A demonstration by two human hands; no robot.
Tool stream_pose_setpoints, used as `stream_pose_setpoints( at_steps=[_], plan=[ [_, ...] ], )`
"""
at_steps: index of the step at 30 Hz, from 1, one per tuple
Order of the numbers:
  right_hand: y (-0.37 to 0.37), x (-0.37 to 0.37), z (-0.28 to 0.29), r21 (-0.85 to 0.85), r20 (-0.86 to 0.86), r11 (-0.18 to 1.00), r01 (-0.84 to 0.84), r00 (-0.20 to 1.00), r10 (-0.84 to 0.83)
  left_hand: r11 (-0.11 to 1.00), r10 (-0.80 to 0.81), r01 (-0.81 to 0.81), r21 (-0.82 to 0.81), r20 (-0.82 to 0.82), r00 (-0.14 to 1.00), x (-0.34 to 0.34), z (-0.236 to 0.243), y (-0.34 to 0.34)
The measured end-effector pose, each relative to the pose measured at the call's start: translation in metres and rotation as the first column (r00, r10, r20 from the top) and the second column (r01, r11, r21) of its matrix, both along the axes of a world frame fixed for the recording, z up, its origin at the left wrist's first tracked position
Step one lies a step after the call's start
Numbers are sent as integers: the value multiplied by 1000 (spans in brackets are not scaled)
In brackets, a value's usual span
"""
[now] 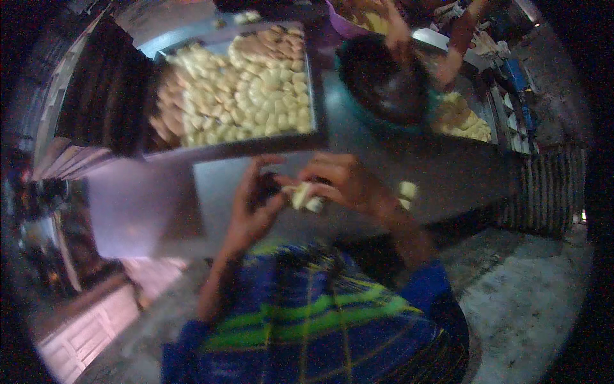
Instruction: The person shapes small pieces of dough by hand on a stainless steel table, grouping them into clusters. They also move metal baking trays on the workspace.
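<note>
In front of my body, a small pale piece of dough (300,197) is held just above the worktable. My right hand (345,182) has its fingers bent over the dough and closed on it. On the other side, my left hand (249,205) curls in, its thumb and a fingertip at the dough's edge and its index finger raised. Blur hides the exact finger contact. Two small dough pieces (407,192) lie on the table by my right wrist. Beyond my hands sits a large tray (313,96) packed with rounded dough pieces (256,89).
Right of the tray stands a dark bowl (384,83) with a teal rim, a co-worker's arm (400,35) reaching into it. A dough heap (470,121) lies beside it, and a purple basin (345,22) stands behind. Dark stacked slats (105,89) rise at the left.
</note>
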State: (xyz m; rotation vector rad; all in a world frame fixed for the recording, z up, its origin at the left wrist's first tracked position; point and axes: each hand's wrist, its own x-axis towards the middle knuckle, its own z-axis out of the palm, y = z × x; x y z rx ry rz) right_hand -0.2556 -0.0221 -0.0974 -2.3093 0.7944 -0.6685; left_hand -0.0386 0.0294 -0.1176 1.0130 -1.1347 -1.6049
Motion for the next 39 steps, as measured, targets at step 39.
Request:
stream_pose_setpoints(
  at_steps=[39],
  plan=[
    [53, 32, -40, -291, 189, 839, 459, 887, -421, 970, 134, -101, 220, -144, 980, -15, -42, -9]
  ],
)
